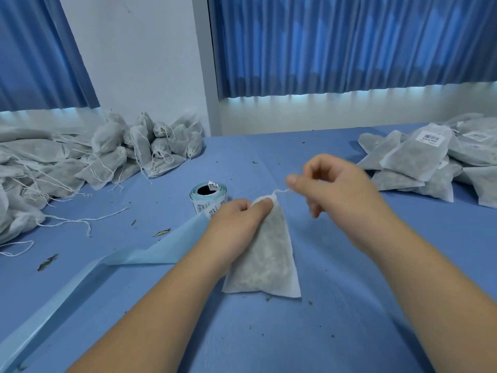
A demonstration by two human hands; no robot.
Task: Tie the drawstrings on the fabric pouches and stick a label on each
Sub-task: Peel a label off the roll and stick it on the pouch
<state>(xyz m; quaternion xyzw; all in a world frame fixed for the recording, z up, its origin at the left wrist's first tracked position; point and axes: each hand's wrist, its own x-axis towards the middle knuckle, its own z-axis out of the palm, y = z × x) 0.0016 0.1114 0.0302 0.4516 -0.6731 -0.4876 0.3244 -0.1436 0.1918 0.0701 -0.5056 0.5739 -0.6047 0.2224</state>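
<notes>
Two bare forearms reach in from the bottom of the frame over a blue table cover (349, 332). At centre, the left hand (236, 224) pinches the gathered neck of a white fabric pouch (266, 259) between thumb and curled fingers. The pouch lies flat on the cover with its wide bottom edge toward the camera and its narrow top pointing away; dark filling shows faintly through the cloth.

Just right of the neck, the right hand (338, 189), slightly blurred, is raised above the cover. Its thumb and forefinger nip the thin white drawstring (281, 193), which runs taut from the pouch's mouth, and its other fingers are curled in.

A roll of barcode labels (208, 196) stands just left of and behind the left hand. A pale blue backing strip (80, 278) trails from near the roll toward the lower left corner. Small green leaf fragments (161, 232) are scattered across the cover.

At middle left, a heap of plump pouches (121, 154) with loose strings sprawls against the wall. At middle right, well apart from the hands, lies a stack of flat pouches (419, 157), the top one bearing a barcode label (429, 138).

Blue curtains (349, 44) hang across the upper frame, split by a strip of white wall (139, 49).
</notes>
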